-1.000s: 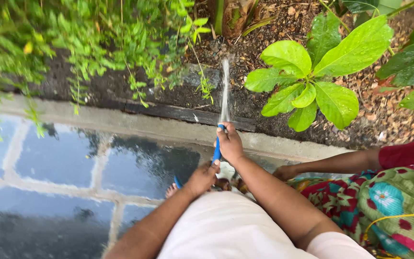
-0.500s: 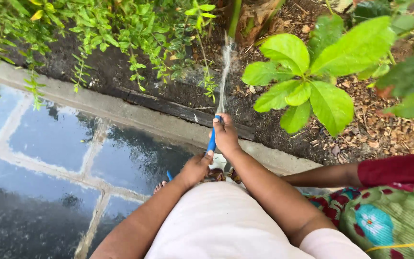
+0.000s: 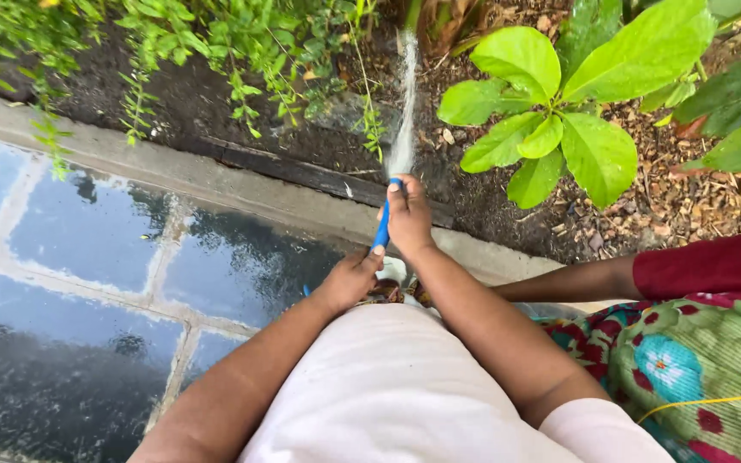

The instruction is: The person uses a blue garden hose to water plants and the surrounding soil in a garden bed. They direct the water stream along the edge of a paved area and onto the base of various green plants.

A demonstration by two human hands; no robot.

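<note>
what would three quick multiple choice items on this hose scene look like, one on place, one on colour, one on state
1. Where does the water jet land?
A. on the wet paving
B. on the soil bed beyond the kerb
C. on the patterned cloth

2. What colour is the hose?
A. blue
B. yellow
C. black

3. What is the state of the right hand?
A. open and flat
B. resting on the kerb
C. closed around the hose end

Answers:
1 B, the stream runs past the kerb onto the dark soil.
2 A, blue shows between the right hand and the left hand.
3 C, its fingers wrap the hose tip where water leaves.
</note>
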